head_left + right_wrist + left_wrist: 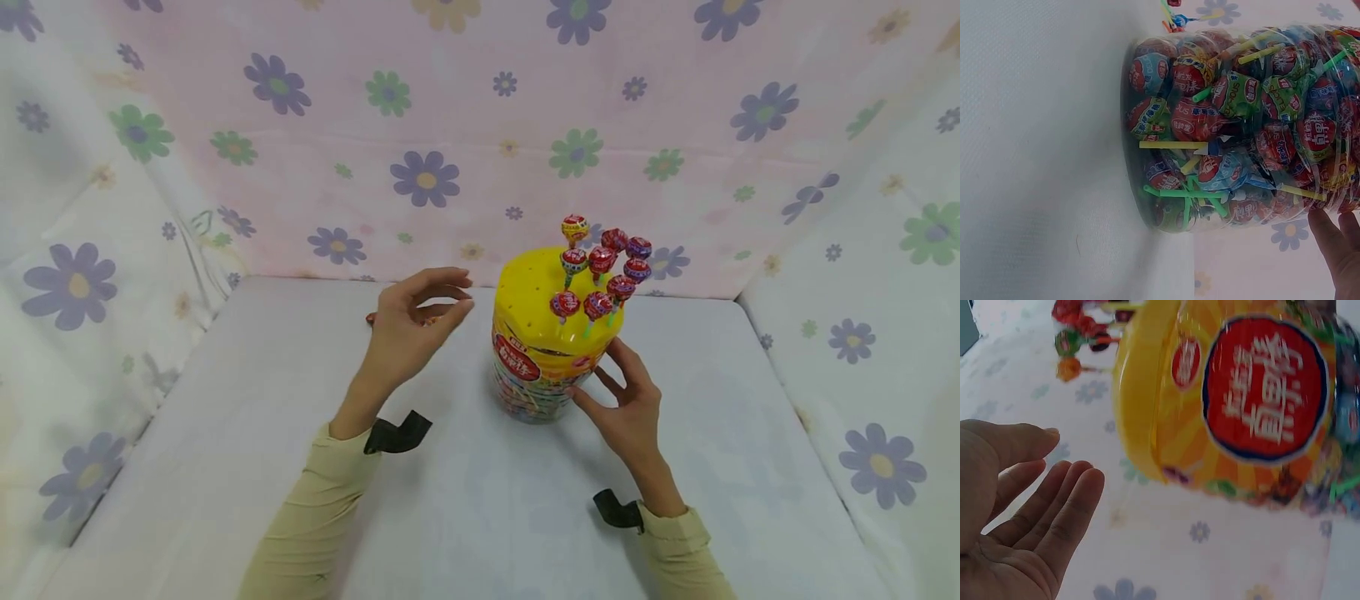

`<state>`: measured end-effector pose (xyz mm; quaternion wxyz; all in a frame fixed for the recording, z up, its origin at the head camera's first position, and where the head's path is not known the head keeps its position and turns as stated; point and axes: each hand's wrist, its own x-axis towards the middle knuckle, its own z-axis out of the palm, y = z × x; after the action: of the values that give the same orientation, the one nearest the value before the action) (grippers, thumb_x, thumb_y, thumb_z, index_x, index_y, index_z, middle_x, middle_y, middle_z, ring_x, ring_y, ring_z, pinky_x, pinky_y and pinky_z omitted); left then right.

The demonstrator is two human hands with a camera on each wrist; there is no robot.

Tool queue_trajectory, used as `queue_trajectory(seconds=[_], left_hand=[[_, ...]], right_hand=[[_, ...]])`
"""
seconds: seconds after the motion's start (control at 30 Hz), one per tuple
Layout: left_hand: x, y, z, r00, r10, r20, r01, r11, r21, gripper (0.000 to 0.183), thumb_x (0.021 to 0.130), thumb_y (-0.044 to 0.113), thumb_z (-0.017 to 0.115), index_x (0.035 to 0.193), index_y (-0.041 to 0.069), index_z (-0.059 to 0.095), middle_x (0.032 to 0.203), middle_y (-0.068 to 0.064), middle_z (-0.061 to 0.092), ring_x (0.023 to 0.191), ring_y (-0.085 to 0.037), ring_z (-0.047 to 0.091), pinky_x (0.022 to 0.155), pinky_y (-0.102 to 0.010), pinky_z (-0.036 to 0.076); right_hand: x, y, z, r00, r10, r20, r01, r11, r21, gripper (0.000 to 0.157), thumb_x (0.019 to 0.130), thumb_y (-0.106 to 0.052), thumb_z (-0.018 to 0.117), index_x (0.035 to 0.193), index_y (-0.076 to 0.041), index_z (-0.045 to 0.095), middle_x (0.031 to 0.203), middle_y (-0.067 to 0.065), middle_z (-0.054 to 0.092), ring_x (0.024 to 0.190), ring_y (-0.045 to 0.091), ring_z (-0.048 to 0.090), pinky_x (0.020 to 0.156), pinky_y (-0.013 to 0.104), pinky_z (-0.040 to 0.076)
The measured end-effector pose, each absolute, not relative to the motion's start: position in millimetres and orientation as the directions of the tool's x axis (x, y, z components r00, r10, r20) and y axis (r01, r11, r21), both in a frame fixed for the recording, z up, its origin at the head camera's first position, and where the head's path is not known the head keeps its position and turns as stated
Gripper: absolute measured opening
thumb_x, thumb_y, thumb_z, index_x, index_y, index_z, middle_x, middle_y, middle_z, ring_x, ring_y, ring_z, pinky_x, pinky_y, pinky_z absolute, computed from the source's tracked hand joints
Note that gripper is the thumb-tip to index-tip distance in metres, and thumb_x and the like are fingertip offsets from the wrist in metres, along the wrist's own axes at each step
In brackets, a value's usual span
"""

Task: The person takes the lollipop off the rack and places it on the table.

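Observation:
A clear plastic jar (pixel 536 396) with a yellow lid (pixel 525 283) stands upright on the table, packed with wrapped lollipops (pixel 1235 94). Several lollipops (pixel 597 306) stick up out of the holes in the lid, mostly on its right half. My right hand (pixel 630 408) holds the jar low on its right side, thumb at the front and fingers round the far side. To the left of the lid, apart from it, my left hand (pixel 408 321) hovers with bent, spread fingers and nothing between them. The jar's red and yellow label (pixel 1266 387) faces the left wrist camera.
Behind my left hand, partly hidden by it, a few loose lollipops (pixel 371 319) lie on the white table (pixel 465 500). Flower-patterned cloth (pixel 510 108) rises at the back and along both sides. A black wrist mount (pixel 399 433) juts from the left sleeve.

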<state>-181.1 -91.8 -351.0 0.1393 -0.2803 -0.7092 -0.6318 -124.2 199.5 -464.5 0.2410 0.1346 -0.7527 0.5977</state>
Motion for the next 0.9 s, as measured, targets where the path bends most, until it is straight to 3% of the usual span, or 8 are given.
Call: queue_trajectory(seconds=[0.23, 0.5, 0.9], left_hand=[[-162.9, -44.7, -345.4, -0.751, 0.295, 0.590, 0.595, -0.084, 0.799, 0.035, 0.091, -0.009, 0.069, 0.125, -0.007, 0.063, 0.123, -0.021, 0.067, 0.107, -0.031, 0.069, 0.091, -0.037, 0.061], [-153.4, -17.6, -345.4, -0.758, 0.286, 0.587, 0.558, -0.184, 0.809, 0.039, 0.090, -0.012, 0.068, 0.128, -0.009, 0.059, 0.129, -0.024, 0.062, 0.112, -0.035, 0.068, 0.096, -0.038, 0.059], [-148.0, -0.4, -350.3, -0.756, 0.202, 0.623, 0.604, -0.155, 0.782, 0.034, 0.089, -0.010, 0.070, 0.123, -0.010, 0.064, 0.118, -0.026, 0.069, 0.101, -0.036, 0.072, 0.088, -0.036, 0.062]], right_hand=[[-117.3, 194.0, -447.9, -0.847, 0.083, 0.525, -0.491, 0.258, -0.832, 0.079, 0.076, 0.022, 0.076, 0.147, 0.006, 0.046, 0.146, 0.021, 0.052, 0.138, 0.011, 0.049, 0.102, 0.028, 0.052], [-113.4, 190.5, -440.0, -0.848, 0.088, 0.523, -0.485, 0.271, -0.832, 0.078, 0.077, 0.020, 0.076, 0.148, 0.005, 0.046, 0.146, 0.023, 0.051, 0.138, 0.010, 0.049, 0.102, 0.033, 0.053], [-114.2, 190.8, -443.0, -0.836, 0.090, 0.541, -0.501, 0.275, -0.820, 0.079, 0.076, 0.021, 0.077, 0.147, 0.007, 0.046, 0.146, 0.021, 0.052, 0.138, 0.011, 0.050, 0.102, 0.031, 0.053]])
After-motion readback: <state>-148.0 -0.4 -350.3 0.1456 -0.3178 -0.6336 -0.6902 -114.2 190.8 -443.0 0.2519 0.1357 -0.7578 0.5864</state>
